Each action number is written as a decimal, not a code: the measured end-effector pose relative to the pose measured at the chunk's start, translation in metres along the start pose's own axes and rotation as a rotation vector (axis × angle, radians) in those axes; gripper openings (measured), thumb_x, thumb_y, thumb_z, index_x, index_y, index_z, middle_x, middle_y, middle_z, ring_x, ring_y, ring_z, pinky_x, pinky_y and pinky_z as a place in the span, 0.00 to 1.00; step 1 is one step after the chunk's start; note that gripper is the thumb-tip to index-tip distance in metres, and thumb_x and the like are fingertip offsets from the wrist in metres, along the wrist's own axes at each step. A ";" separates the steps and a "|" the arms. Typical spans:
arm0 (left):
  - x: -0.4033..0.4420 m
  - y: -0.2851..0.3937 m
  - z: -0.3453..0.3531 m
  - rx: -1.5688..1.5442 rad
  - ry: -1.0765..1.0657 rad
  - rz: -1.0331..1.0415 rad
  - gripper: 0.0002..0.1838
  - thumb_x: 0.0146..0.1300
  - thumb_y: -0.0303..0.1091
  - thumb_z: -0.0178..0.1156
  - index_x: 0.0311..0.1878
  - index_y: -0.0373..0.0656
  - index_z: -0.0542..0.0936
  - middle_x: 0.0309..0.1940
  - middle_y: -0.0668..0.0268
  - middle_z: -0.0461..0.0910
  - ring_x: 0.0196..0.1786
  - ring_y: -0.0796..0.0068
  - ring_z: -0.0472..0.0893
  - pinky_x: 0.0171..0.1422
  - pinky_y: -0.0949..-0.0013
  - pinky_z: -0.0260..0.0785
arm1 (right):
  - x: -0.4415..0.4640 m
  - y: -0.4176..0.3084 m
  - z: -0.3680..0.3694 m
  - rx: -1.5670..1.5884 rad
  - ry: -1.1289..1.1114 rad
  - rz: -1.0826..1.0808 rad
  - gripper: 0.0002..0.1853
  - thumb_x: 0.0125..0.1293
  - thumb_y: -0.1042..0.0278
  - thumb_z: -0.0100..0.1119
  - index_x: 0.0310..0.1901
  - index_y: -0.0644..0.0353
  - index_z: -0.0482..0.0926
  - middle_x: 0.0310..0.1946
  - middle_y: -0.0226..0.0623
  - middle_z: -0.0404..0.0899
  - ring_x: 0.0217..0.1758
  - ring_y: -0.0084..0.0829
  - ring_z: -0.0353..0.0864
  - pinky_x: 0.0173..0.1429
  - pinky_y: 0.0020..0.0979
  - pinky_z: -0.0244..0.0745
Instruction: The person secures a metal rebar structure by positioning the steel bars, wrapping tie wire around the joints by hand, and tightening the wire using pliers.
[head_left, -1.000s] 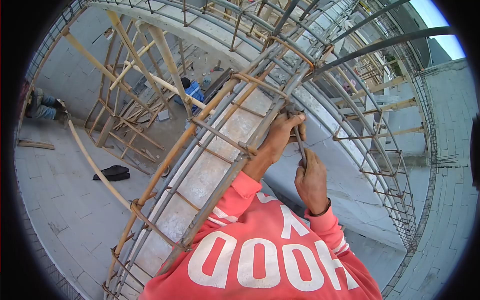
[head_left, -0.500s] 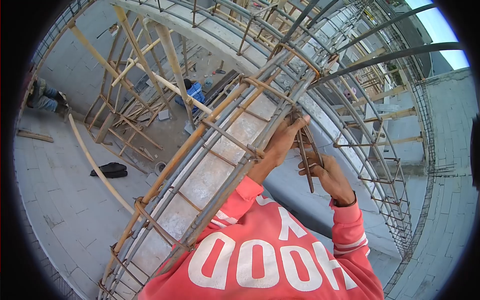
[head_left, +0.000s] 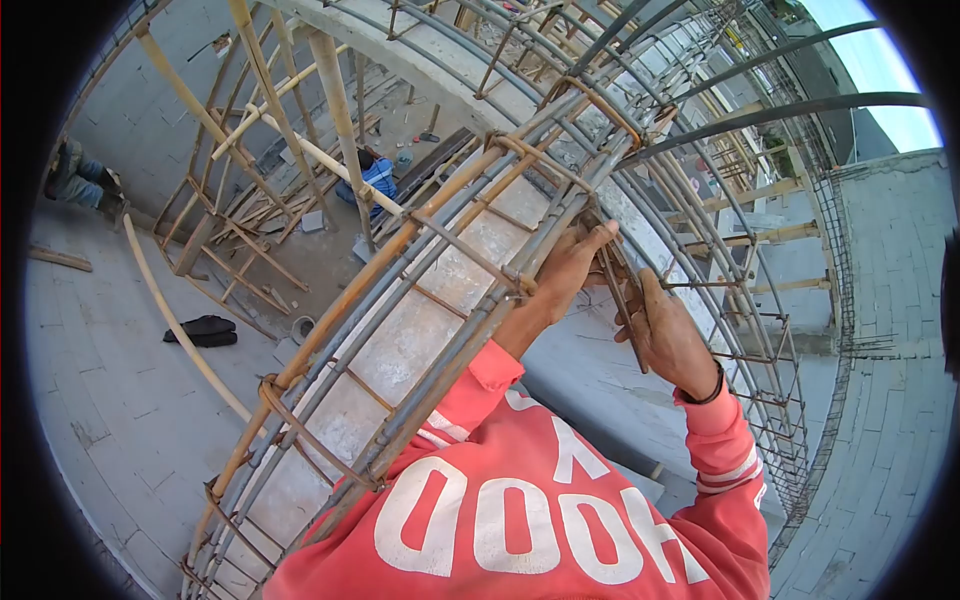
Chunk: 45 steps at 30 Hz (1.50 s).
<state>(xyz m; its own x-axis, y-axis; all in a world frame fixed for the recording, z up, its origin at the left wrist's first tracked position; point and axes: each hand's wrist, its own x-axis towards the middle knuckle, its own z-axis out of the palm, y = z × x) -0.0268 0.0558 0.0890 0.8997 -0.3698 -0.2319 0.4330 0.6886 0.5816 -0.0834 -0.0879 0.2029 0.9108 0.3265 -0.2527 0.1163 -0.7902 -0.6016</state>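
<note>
1. Head view, change: our right hand (head_left: 675,335) has swung outward from our body since the earlier frame, and the pincer-like tool (head_left: 623,313) shows its handles looking closer together. Our left hand (head_left: 566,268) is about where it was. We read that as the tool being worked while the left steadies.
2. Head view, fingers: right fingers part-curled round the handles; how tight, can't tell. Left fingers bent at the near grey bar (head_left: 440,365), thumb stretched toward the tool's upper end; what they pinch is hidden.
3. Head view, tool: tilted, between both hands, just beside the bar cage (head_left: 452,192). Its head is hidden.
4. Head view, edges: cage bars crowd our left forearm. Another run of bars (head_left: 742,300) stands near the right hand's outer side. Most open room lies below the right hand, over the pale wall face (head_left: 590,350); outward swing looks tighter.
</note>
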 end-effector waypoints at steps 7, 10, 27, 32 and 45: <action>-0.002 0.002 0.004 -0.186 -0.084 -0.014 0.21 0.75 0.53 0.61 0.53 0.43 0.81 0.45 0.60 0.87 0.47 0.66 0.88 0.56 0.61 0.82 | 0.007 -0.024 -0.032 -0.251 -0.052 -0.011 0.12 0.70 0.77 0.54 0.51 0.70 0.66 0.28 0.53 0.81 0.27 0.52 0.84 0.33 0.47 0.79; 0.000 0.004 0.006 -0.342 -0.211 -0.089 0.24 0.76 0.56 0.58 0.54 0.43 0.82 0.47 0.59 0.88 0.50 0.64 0.88 0.59 0.58 0.81 | 0.020 -0.065 -0.078 -0.734 -0.256 -0.123 0.29 0.65 0.64 0.69 0.58 0.73 0.66 0.33 0.54 0.80 0.36 0.53 0.83 0.40 0.47 0.78; 0.005 -0.001 -0.016 0.000 -0.192 -0.160 0.19 0.70 0.50 0.65 0.50 0.44 0.83 0.39 0.66 0.87 0.41 0.75 0.86 0.42 0.66 0.78 | 0.011 0.070 0.086 1.578 -0.425 0.033 0.21 0.63 0.61 0.73 0.51 0.52 0.73 0.22 0.25 0.65 0.17 0.19 0.68 0.19 0.25 0.66; 0.011 -0.011 -0.004 -0.002 -0.051 -0.094 0.18 0.70 0.47 0.66 0.50 0.41 0.83 0.37 0.62 0.87 0.40 0.68 0.89 0.48 0.61 0.81 | -0.013 0.027 0.059 -0.085 0.325 0.038 0.15 0.65 0.73 0.60 0.50 0.70 0.72 0.30 0.57 0.82 0.31 0.55 0.83 0.37 0.51 0.76; 0.016 -0.017 -0.028 0.332 0.131 -0.002 0.19 0.62 0.43 0.74 0.47 0.38 0.81 0.38 0.58 0.86 0.44 0.66 0.87 0.51 0.64 0.79 | 0.049 0.076 0.143 0.241 0.608 -0.011 0.12 0.65 0.68 0.70 0.43 0.67 0.81 0.30 0.48 0.86 0.30 0.42 0.88 0.37 0.39 0.79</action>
<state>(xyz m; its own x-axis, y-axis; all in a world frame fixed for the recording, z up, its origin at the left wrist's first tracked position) -0.0185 0.0557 0.0531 0.9076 -0.2734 -0.3188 0.4126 0.4397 0.7977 -0.0863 -0.0575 0.0365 0.9798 -0.0737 0.1859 0.0995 -0.6267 -0.7729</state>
